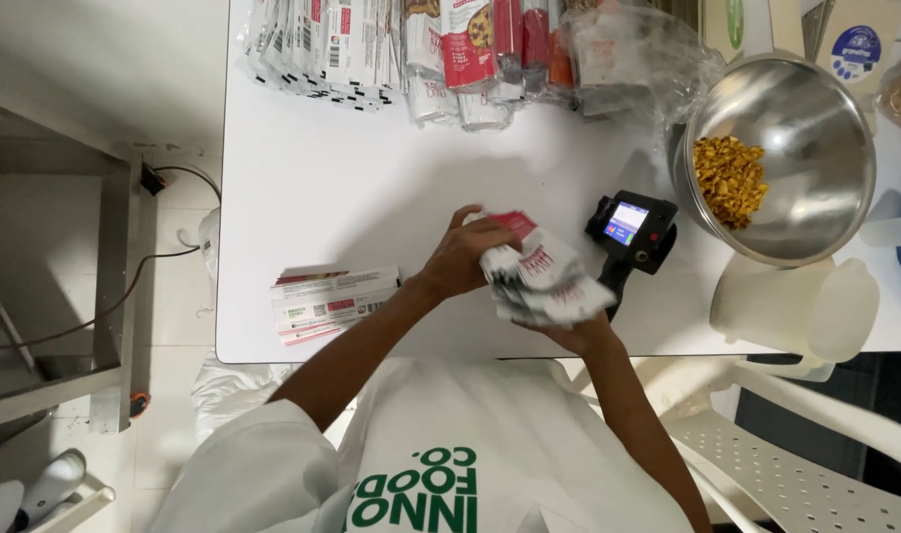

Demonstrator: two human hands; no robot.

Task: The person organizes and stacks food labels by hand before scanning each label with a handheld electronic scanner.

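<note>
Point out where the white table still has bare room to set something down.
Bare white table lies between the far row of packets, the flat packet pile and the hands' packet stack. It is crowded on the right around the steel bowl and black handheld device.

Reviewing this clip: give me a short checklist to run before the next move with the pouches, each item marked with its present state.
1. Both hands on the pouch stack: left hand on top, right hand beneath: ok.
2. Stack squared up: fanned, blurred: not ok.
3. Handheld printer within reach, screen lit: ok.
4. Finished pile flat on the table: ok.
5. Metal bowl clear of the hands: ok.
</note>
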